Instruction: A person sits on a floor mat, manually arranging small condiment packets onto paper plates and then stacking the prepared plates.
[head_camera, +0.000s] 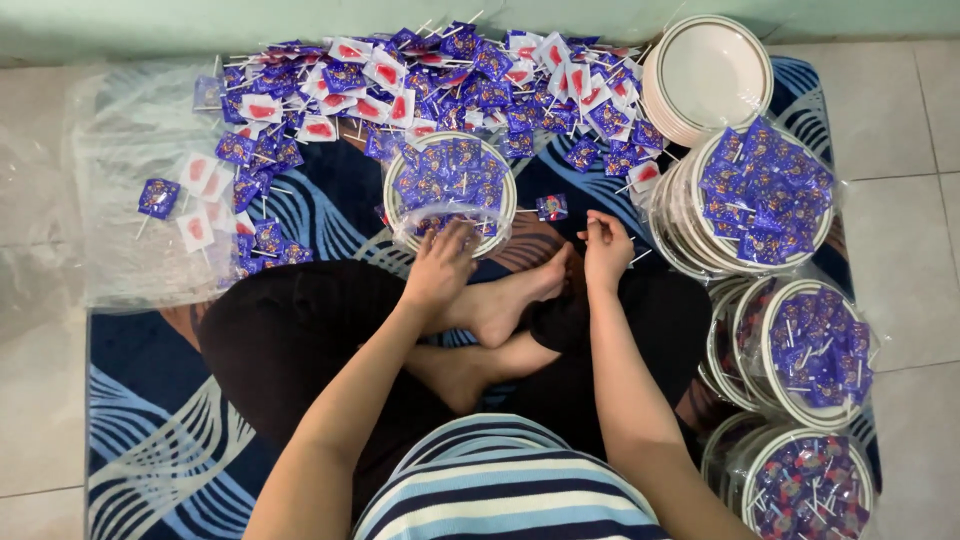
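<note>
Fingers of our left hand (440, 268) press down, curled, on the near rim of the wrapped plate (450, 190) of purple lollipops, which sits on the blue mat (150, 400) just beyond our crossed feet, near the mat's far edge. Our right hand (606, 248) hovers just right of that plate with its fingertips pinched together; we cannot tell what they grip. Loose lollipops (420, 85) lie heaped along the far edge, and filled plates (760, 195) stack at the right edge.
</note>
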